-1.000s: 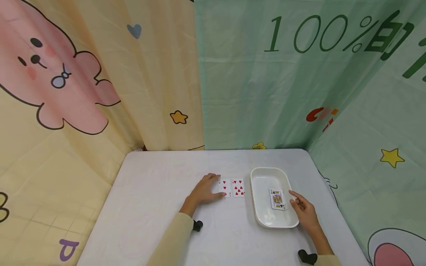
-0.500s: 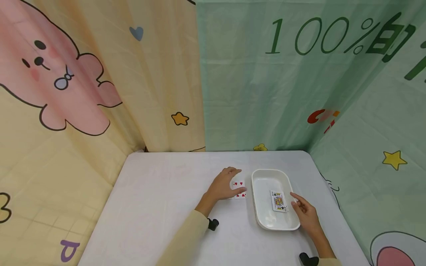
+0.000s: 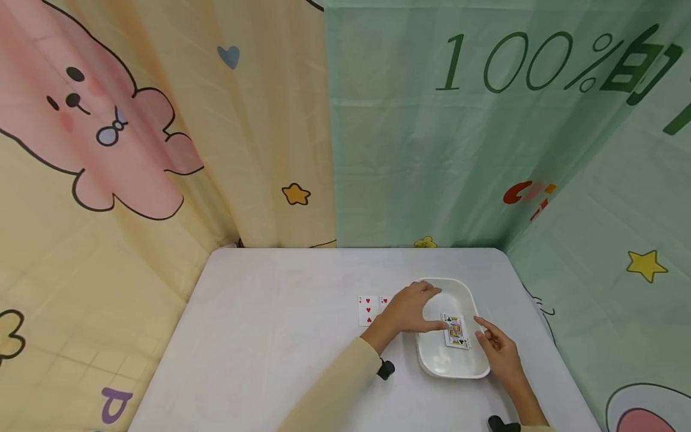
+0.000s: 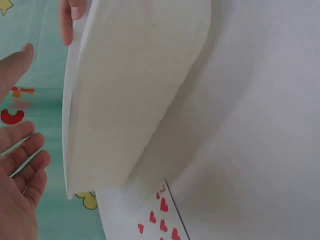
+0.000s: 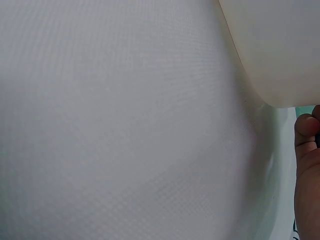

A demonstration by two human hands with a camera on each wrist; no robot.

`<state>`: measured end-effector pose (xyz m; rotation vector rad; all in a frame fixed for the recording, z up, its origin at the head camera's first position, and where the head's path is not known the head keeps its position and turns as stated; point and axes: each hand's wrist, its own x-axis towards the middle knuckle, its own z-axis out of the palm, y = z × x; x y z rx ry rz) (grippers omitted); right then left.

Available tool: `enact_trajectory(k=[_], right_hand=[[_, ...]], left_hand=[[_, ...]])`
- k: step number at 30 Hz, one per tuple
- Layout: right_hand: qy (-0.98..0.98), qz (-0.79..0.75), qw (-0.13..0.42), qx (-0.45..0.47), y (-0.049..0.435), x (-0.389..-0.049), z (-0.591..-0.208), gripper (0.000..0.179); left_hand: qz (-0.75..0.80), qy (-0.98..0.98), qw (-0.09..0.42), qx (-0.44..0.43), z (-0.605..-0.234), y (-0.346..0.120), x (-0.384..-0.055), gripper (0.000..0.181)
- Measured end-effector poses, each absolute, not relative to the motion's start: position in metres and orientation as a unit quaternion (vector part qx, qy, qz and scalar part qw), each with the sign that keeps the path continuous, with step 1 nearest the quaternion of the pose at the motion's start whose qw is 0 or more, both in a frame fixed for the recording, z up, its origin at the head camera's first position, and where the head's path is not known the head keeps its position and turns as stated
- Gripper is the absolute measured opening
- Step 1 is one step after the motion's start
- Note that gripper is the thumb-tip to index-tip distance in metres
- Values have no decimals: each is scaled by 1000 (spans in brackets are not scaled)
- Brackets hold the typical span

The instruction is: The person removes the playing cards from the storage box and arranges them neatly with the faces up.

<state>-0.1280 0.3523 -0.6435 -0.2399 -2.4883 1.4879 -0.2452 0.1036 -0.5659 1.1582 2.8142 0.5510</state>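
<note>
My left hand (image 3: 409, 307) reaches over the left side of a white tray (image 3: 453, 367). Its thumb and fingers are spread apart, with no card seen between them; the left wrist view shows the same gap between thumb and fingers (image 4: 31, 172). Below the thumb tip, a small stack of playing cards (image 3: 457, 337) lies face up in the tray, a club face card on top. My right hand (image 3: 501, 351) holds the tray's right rim with fingertips and thumb. Left of the tray, a three of hearts (image 3: 368, 311) lies face up beside another heart card (image 3: 384, 301), partly hidden by my left hand.
A white-covered table (image 3: 270, 336) carries the tray and cards. Printed curtains, yellow (image 3: 259, 120) on the left and green (image 3: 399, 150) on the right, enclose its back and sides. A dark device (image 3: 385, 369) sits at my left wrist.
My left hand has moved right, from the three of hearts across the other heart card to above the tray, uncovering the three. The right hand stays at the tray's rim.
</note>
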Motion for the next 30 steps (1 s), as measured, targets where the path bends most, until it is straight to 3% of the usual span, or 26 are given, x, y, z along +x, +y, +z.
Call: enact_trajectory(k=[23,30], right_hand=[[-842,523,111,-75,348,-128,-640,39],[-841,522,119,-75,337,-121,-614,37]], left_hand=[[15,942,32,335,-601,159,-240,100],[-37,946,11,322,-604,165,-232,101]])
